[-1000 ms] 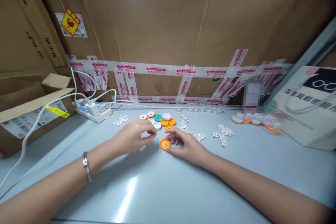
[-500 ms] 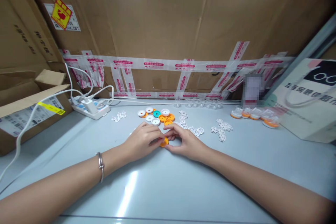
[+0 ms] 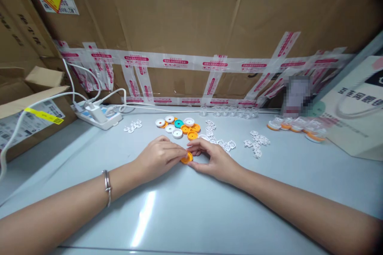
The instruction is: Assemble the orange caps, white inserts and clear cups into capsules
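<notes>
Between my two hands an orange round cap (image 3: 187,158) is held just above or on the grey table. My left hand (image 3: 160,157) has its fingers pressed together at the cap's left side. My right hand (image 3: 214,159) curls its thumb and fingers around the cap's right side. Just beyond lie several round caps: white (image 3: 177,133), teal (image 3: 178,124) and orange (image 3: 192,135). White perforated pieces (image 3: 221,143) spread to their right, partly behind my right hand. A further group of white pieces (image 3: 256,142) lies farther right.
Small white parts (image 3: 132,126) lie near a power strip (image 3: 98,117) with white cables at the left. Clear cups (image 3: 236,112) line the back. Orange-and-clear assemblies (image 3: 296,124) stand beside a paper bag (image 3: 353,127). A cardboard box (image 3: 32,99) sits far left.
The camera view has shifted and tilted slightly. The orange cap shows more of its face between my hands, and my left fingers lie flatter and straighter against it.
</notes>
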A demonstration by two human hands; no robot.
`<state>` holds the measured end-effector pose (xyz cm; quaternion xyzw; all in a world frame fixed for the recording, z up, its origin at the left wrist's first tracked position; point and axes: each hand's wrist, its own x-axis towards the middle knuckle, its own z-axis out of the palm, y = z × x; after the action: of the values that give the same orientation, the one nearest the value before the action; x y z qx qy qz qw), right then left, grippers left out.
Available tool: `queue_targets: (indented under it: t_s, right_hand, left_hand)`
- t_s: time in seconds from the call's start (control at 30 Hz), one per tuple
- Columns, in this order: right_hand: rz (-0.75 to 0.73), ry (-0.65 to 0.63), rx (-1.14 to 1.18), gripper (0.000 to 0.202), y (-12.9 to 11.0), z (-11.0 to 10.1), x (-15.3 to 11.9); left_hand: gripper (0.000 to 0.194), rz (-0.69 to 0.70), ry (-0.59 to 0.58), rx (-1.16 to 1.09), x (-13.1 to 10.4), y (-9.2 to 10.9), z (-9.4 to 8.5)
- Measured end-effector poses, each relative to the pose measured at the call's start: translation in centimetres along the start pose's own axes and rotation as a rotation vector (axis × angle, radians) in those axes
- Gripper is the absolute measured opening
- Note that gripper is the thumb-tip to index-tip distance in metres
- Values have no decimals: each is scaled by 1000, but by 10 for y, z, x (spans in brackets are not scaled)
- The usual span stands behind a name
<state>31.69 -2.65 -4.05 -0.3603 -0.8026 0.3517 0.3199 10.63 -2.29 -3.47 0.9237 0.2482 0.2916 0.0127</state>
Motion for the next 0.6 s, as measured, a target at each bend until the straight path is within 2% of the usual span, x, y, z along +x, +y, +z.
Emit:
queue_targets:
  t_s: [0.23, 0.43, 0.6]
  right_hand:
    - [21, 12, 33, 35, 3, -2, 2]
    - [32, -30, 16, 20, 1, -7, 5]
    - [47, -8, 19, 17, 2, -7, 6]
  left_hand:
    - [16, -83, -27, -97, 1, -2, -2]
    - [18, -137, -79, -166, -1, 0, -5]
    - [24, -134, -31, -196, -6, 0, -4]
